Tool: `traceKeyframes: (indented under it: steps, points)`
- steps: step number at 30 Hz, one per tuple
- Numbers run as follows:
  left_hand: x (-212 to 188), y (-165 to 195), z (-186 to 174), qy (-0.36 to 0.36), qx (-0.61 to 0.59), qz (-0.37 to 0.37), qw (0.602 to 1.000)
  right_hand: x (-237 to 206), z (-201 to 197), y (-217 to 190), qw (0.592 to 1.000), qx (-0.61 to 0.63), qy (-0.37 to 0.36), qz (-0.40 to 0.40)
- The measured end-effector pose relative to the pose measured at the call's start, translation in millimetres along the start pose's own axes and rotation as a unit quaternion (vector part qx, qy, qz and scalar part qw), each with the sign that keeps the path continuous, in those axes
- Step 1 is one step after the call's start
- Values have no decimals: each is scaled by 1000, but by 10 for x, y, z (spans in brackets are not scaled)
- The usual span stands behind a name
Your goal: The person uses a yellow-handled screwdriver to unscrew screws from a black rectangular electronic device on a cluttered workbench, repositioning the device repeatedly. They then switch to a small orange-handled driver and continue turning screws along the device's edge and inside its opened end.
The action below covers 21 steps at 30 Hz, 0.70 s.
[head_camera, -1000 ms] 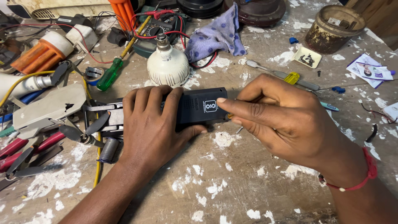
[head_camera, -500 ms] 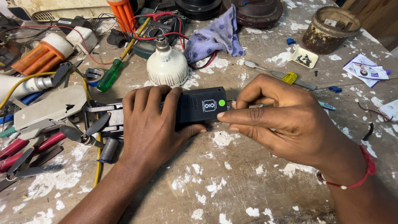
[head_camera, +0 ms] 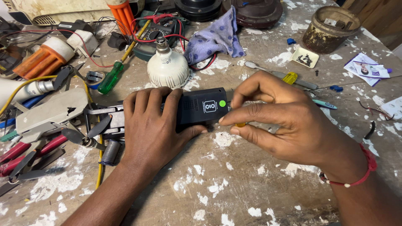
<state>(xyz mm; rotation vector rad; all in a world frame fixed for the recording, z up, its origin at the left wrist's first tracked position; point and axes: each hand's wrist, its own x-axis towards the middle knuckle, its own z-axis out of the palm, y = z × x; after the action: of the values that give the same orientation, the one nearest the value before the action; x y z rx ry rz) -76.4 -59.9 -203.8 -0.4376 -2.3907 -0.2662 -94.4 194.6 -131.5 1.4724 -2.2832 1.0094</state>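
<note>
The paint-flecked workbench (head_camera: 234, 201) spreads under both hands. The left hand (head_camera: 153, 125) lies flat, fingers together, pressing down on a small black box (head_camera: 203, 106) that sticks out past its fingertips. The right hand (head_camera: 284, 119), just beside the box's free end, pinches a thin yellow-handled tool (head_camera: 240, 124) between thumb and forefinger, its tip at the box's edge. Just beyond the left hand's knuckles stands a white bulb (head_camera: 167, 67); farther off lies a green screwdriver (head_camera: 111, 77).
</note>
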Motion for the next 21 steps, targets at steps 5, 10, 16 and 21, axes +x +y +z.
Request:
traceKeyframes:
  steps: [5,10,16,21]
  points:
    - [-5,16,-5,2,3,4,1000,-56,-25,-5,999,15,-22,36]
    - [-11,28,-18,1,4,5,1000,-39,-40,-15,1000,3,-13,9]
    - [-7,39,-31,-1,4,5,1000,-25,-6,-16,998,28,-15,54]
    - [-15,38,-40,1,5,6,1000,-59,-45,-17,999,20,-12,41]
